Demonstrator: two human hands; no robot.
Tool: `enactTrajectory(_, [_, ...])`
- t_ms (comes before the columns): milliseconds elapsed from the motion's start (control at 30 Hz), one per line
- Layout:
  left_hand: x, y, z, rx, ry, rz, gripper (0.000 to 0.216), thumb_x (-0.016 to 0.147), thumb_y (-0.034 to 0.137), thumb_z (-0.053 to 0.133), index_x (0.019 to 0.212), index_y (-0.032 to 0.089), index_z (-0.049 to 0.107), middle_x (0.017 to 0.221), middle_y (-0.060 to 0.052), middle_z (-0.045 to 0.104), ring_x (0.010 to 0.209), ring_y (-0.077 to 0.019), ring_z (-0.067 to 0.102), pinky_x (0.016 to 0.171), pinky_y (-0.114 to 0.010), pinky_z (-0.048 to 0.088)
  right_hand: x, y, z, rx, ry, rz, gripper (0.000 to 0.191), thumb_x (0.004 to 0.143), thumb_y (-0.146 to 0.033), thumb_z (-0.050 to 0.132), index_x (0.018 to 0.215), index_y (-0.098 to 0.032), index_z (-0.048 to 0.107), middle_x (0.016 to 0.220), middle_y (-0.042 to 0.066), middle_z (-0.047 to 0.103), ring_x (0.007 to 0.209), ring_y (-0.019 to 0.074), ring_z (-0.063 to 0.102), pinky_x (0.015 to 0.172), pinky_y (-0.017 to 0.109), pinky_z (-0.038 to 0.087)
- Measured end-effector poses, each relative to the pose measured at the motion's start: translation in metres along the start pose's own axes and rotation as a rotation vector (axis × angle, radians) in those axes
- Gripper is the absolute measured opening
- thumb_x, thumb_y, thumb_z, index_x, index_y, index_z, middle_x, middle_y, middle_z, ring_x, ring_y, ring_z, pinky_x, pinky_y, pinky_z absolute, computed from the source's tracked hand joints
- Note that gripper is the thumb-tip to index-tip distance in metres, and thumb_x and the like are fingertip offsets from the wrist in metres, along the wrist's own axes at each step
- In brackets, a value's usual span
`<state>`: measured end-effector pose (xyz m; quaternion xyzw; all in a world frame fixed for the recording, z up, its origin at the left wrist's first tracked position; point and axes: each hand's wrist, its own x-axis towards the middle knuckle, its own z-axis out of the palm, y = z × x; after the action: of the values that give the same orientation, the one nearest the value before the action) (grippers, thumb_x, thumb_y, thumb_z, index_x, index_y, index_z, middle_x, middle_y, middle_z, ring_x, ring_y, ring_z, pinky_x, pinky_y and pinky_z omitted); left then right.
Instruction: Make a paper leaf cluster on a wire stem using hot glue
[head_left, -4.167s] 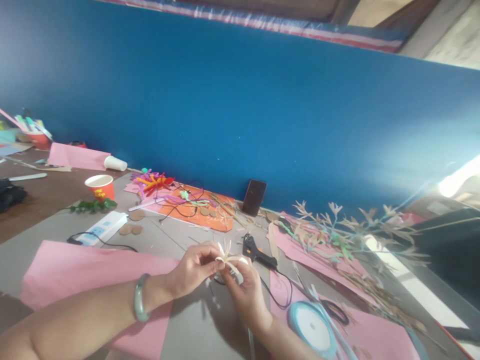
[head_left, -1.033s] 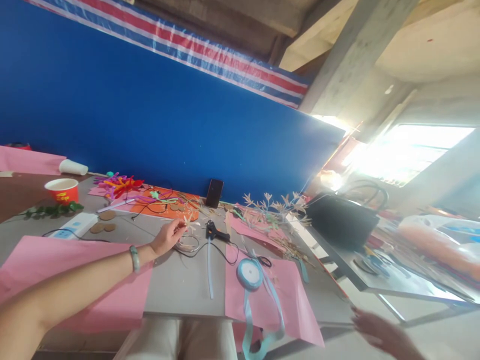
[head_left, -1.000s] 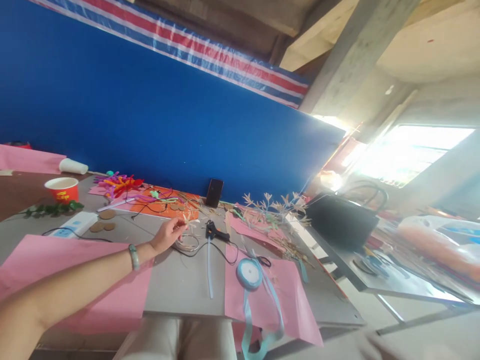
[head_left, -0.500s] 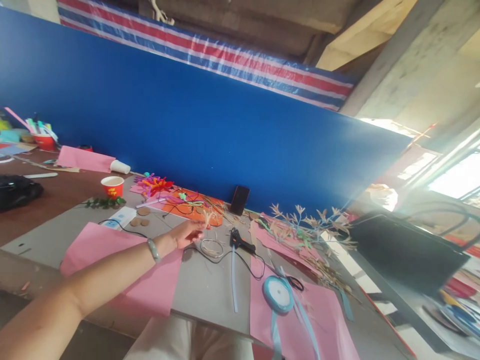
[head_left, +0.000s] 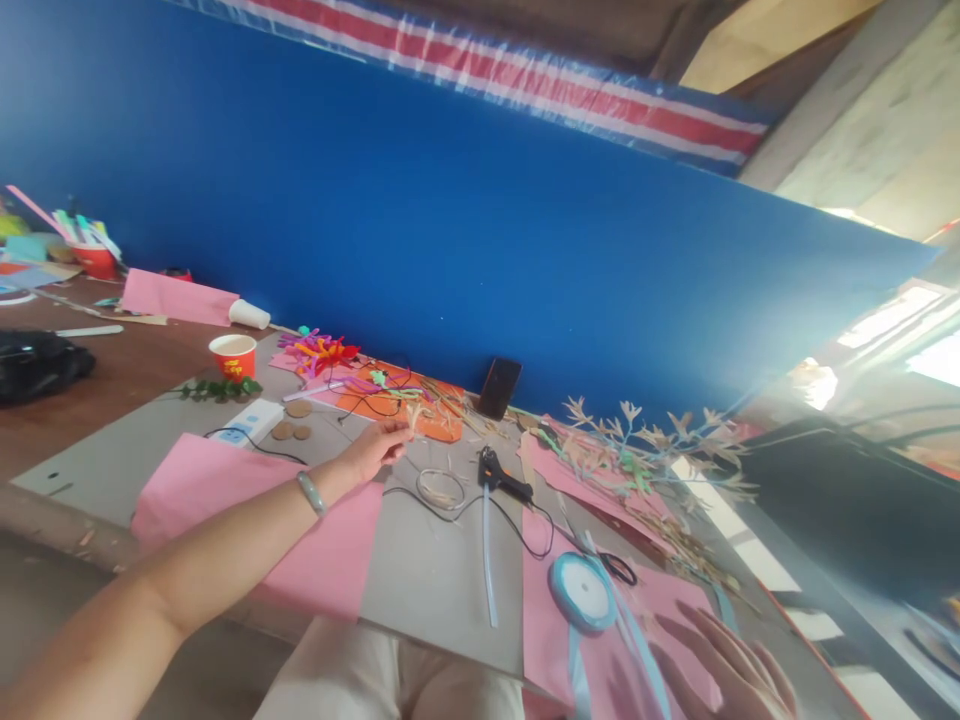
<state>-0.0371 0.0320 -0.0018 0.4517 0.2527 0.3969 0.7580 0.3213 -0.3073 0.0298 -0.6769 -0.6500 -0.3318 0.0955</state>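
My left hand (head_left: 380,448), with a bracelet (head_left: 310,493) at its wrist, is closed in a pinch on a small pale dried plant sprig (head_left: 414,416) above the middle of the table. Just right of it lie a loop of wire (head_left: 440,489) and a black glue gun (head_left: 504,478) with a clear glue stick (head_left: 490,560) pointing toward me. My right hand (head_left: 724,660) is at the lower right, fingers stretched over pink paper, slightly blurred. Beside it are a roll of light blue ribbon (head_left: 583,592) and scissors (head_left: 619,569).
At the back stand a dark phone (head_left: 499,388) and a blue partition (head_left: 420,230). Dried branches (head_left: 637,440) spread on the right. On the left are a red paper cup (head_left: 234,358), a white power strip (head_left: 248,424), wooden discs (head_left: 291,430) and pink paper (head_left: 262,540).
My right hand has come into view at the lower right. My left hand still holds the sprig, now slightly higher. The view has shifted a little.
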Motion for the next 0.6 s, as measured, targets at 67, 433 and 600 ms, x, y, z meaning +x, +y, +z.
enactTrajectory(67, [0.002,-0.003,-0.002,0.053,0.064,0.046,0.027,0.066,0.034,0.076,0.070,0.014,0.057,0.060,0.003,0.051,0.042,-0.0033,0.040,0.039,-0.018,0.020,0.016,-0.018,-0.003,0.181,-0.075,-0.103,0.028,0.086,-0.043,0.051,0.100,-0.026,0.068,0.106,0.009,0.072,0.094,0.0305,0.069,0.078,0.048,0.055])
enactTrajectory(433, [-0.004,-0.009,0.003,0.325,0.227,0.212,0.024,0.068,0.034,0.071,0.076,0.014,0.059,0.064,0.003,0.057,0.042,-0.0053,0.045,0.039,-0.019,0.030,0.067,-0.091,-0.003,0.487,-0.214,-0.288,0.016,0.088,-0.025,0.058,0.102,-0.025,0.064,0.098,0.005,0.073,0.096,0.0244,0.067,0.097,0.049,0.047])
enactTrajectory(600, [-0.003,-0.015,0.002,0.378,0.252,0.252,0.024,0.072,0.036,0.068,0.079,0.015,0.060,0.069,0.001,0.059,0.043,-0.0058,0.046,0.041,-0.020,0.034,0.062,-0.089,0.004,0.528,-0.215,-0.273,0.015,0.088,-0.021,0.057,0.102,-0.023,0.063,0.096,0.005,0.072,0.092,0.0228,0.067,0.096,0.049,0.047])
